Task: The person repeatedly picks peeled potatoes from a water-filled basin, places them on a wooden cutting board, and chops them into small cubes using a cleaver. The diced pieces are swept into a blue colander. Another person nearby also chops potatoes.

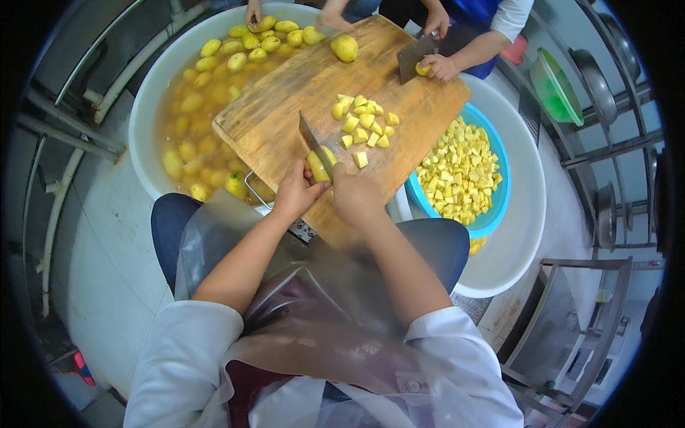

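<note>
On the near end of a wooden cutting board (273, 123), my left hand (296, 191) steadies a peeled potato (317, 168) with its fingertips. My right hand (356, 197) grips a cleaver (310, 135), its handle hidden in my fist. The blade stands on edge at the potato, on its right side; how deep it has gone I cannot tell. Potato chunks (366, 121) lie loosely in a group beyond the blade, one chunk (360, 159) apart from them nearer to me. A whole potato (344, 48) rests at the board's far left.
A large tub (140, 134) of cloudy water with many potatoes is at left. At right, a blue basin (505, 187) of cut potato sits in a white tub (527, 257). Across the board a co-worker's hand (441, 68) holds potato beside another cleaver (412, 58). Metal racks (610, 155) stand right.
</note>
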`<state>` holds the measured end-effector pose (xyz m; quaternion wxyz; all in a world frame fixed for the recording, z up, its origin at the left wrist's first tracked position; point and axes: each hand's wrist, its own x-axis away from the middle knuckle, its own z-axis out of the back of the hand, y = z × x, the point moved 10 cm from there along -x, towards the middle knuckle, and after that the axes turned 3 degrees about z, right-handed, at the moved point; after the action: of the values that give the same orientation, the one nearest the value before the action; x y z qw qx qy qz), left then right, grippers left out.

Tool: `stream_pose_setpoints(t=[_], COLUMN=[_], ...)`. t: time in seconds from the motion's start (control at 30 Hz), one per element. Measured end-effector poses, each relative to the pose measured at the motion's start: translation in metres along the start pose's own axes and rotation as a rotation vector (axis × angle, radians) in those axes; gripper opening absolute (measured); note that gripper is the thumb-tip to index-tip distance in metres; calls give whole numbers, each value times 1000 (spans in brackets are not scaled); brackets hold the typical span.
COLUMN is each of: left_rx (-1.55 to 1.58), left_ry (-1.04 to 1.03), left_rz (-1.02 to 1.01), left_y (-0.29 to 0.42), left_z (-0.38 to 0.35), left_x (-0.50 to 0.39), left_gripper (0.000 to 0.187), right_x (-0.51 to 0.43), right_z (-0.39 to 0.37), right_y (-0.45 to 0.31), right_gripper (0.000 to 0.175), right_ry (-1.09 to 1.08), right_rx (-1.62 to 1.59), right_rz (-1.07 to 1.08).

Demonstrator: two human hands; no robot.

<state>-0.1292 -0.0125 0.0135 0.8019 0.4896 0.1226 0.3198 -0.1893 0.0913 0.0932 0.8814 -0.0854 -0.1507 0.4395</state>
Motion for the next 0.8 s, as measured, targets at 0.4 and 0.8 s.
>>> stream_pose_setpoints(t=[0.4,0.8], left_rx=[-283,-583], left_ry=[-200,32], left_rz=[-579,-190], left_y=[70,36], left_z=[18,20], left_x=[-20,-18], left_gripper=[47,54], right_x=[37,3], right_z=[88,12], right_y=[72,46], right_gripper=[21,24], right_ry=[177,-108], right_rx=[-339,-47], right_rz=[-189,-90])
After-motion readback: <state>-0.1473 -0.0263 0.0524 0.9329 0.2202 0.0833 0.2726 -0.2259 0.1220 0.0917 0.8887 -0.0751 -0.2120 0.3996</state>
